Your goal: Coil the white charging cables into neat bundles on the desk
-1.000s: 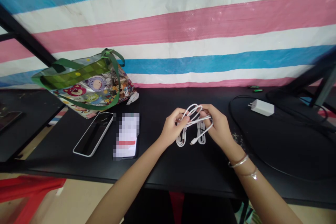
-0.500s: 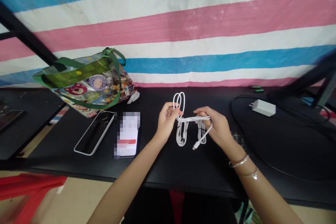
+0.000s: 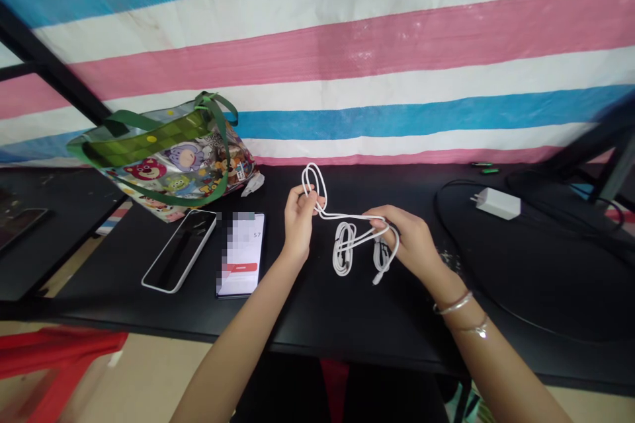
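Observation:
A white charging cable (image 3: 343,258) hangs in coiled loops between my hands, above the black table (image 3: 317,320). My left hand (image 3: 299,228) is shut on the cable, with a narrow loop standing up above its fingers. A taut stretch runs across to my right hand (image 3: 407,238), whose fingers pinch the cable among several strands. Below that hand, a small white connector (image 3: 376,281) dangles close to the tabletop. Part of the cable is hidden inside both hands.
Left of the cable lie a lit phone (image 3: 241,254) and a white-edged phone (image 3: 178,251). A cartoon-print tote bag (image 3: 169,172) stands behind them. To the right are a white charger (image 3: 497,203) and a black cord (image 3: 446,225). A striped tarpaulin (image 3: 317,59) hangs behind the table.
My left hand has moved left and away from my right, drawing the narrow loop out. The cable now stretches longer between my hands, and the connector hangs closer to my right hand.

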